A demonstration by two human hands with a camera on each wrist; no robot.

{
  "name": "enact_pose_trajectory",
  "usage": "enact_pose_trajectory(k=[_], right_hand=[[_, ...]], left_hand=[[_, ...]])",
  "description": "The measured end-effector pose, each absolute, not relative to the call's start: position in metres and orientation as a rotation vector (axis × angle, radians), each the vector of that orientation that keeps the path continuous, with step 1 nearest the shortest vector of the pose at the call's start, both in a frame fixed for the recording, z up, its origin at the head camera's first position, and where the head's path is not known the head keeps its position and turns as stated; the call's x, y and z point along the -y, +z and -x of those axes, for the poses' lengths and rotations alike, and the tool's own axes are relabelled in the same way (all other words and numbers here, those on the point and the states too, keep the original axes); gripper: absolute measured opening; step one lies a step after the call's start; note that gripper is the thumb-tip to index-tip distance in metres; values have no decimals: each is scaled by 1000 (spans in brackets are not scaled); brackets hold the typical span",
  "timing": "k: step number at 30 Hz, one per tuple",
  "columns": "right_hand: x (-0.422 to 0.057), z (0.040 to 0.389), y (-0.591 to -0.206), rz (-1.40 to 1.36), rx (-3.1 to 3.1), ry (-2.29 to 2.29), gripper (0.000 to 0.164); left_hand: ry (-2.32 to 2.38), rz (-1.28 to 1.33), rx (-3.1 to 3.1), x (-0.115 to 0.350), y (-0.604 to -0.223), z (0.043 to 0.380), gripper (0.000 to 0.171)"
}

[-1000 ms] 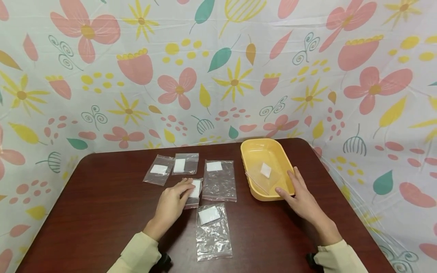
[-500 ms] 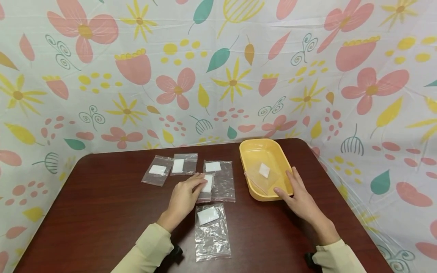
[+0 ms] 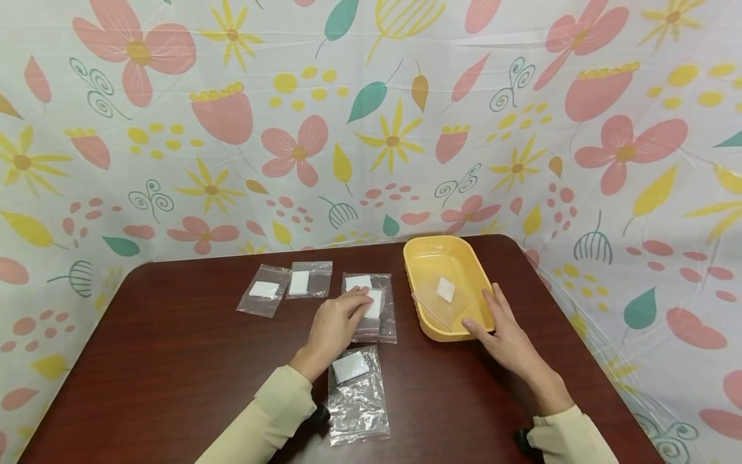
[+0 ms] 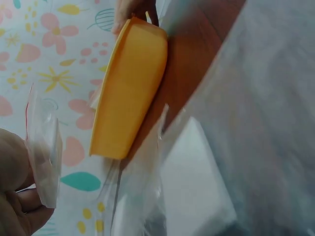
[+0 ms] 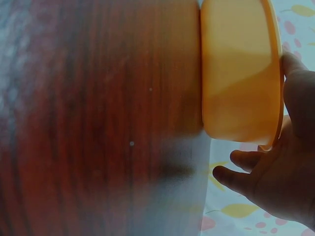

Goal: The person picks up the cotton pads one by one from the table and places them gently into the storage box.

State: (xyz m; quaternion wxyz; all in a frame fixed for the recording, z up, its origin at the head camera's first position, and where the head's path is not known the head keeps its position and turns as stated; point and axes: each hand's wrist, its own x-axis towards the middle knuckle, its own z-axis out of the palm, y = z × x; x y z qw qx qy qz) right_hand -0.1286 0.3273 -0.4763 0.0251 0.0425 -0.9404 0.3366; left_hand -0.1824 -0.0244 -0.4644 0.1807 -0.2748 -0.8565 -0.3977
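Note:
In the head view my left hand (image 3: pixel 333 332) pinches a small clear zip bag (image 3: pixel 373 308) with a white flat block inside. This bag is over a larger zip bag (image 3: pixel 388 299) and overlaps it. The left wrist view shows the held bag (image 4: pixel 45 147) raised on edge between thumb and fingers. My right hand (image 3: pixel 513 335) rests at the near right corner of a yellow tray (image 3: pixel 446 245), fingers spread along its rim. Inside the tray lies another clear bag with a white piece (image 3: pixel 446 290).
Two small zip bags with white pieces lie at the back left, a slanted one (image 3: pixel 263 290) beside a straight one (image 3: pixel 313 280). A longer clear bag (image 3: pixel 359 412) lies in front of my left hand. A flowered cloth (image 3: pixel 298 151) hangs behind the dark wooden table (image 3: pixel 174 361).
My left hand has carried the small zip bag to the right, from beside the larger bag to over it. The right hand and tray have stayed in place.

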Motion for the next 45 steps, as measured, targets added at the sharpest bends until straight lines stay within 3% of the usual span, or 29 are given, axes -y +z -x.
enact_pose_trajectory(k=[45], right_hand=[[-327,128,-477,-150,2905,1069,88]], left_hand=[[-858,920,2622,-87,-433,228,20]])
